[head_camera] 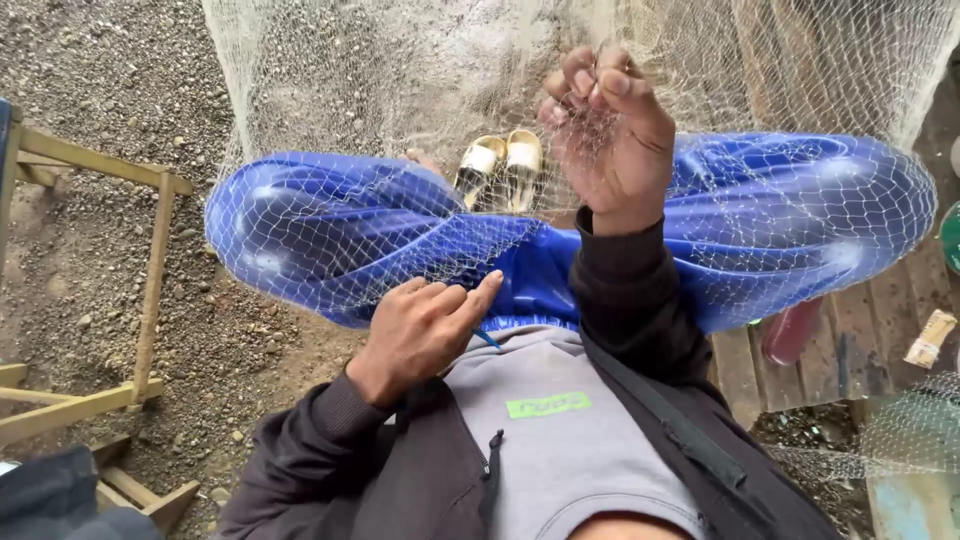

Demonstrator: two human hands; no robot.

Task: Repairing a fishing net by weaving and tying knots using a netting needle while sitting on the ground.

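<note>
A pale fishing net (400, 90) drapes over my lap and my shiny blue trousers (330, 230). My right hand (605, 130) is raised in front of me, its fingertips pinched on a bunch of the net's mesh. My left hand (425, 330) rests low near my waist, fingers curled around a thin blue tool (487, 339) whose tip pokes out below the thumb. Beyond my knees, under the net, lie my feet in cream sandals (503, 165).
Gravel ground (100, 80) spreads to the left, with a wooden frame (150, 290) standing on it. Wooden planks (850, 350) lie at the right, holding a red bottle (790, 330) and a small package (930, 338). More net sits at the lower right.
</note>
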